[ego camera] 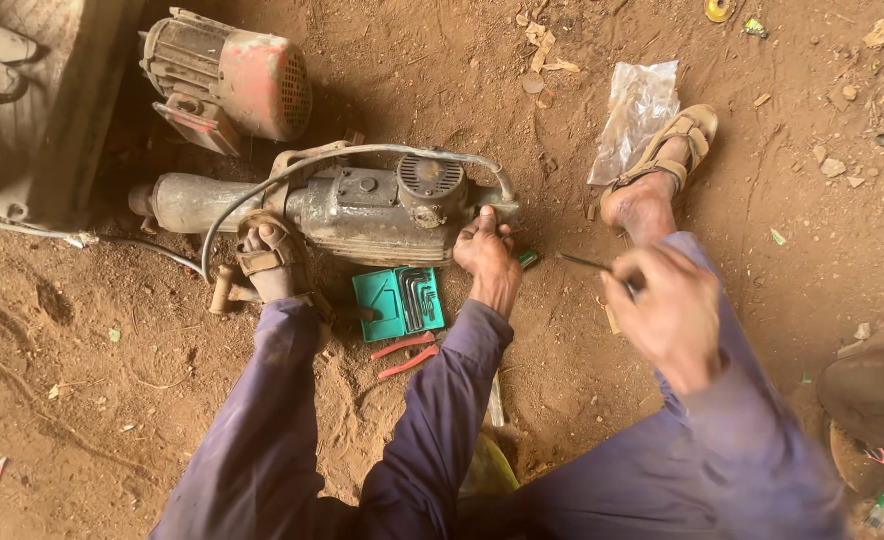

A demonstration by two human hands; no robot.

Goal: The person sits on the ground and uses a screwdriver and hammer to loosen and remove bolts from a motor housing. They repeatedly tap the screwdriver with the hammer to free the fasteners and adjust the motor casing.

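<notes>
Reddish dirt floor carries everything, with no worktop. At the centre lies a grey demolition hammer on its side, pinned by a sandalled foot so it cannot roll. The left hand presses on its right end, fingers spread, not clenched. At three o'clock the right hand has its fingers clenched on a thin metal tool. At six o'clock of the hammer sits an open green hex-key case; a clear plastic bag lies at one o'clock, a red motor at eleven.
</notes>
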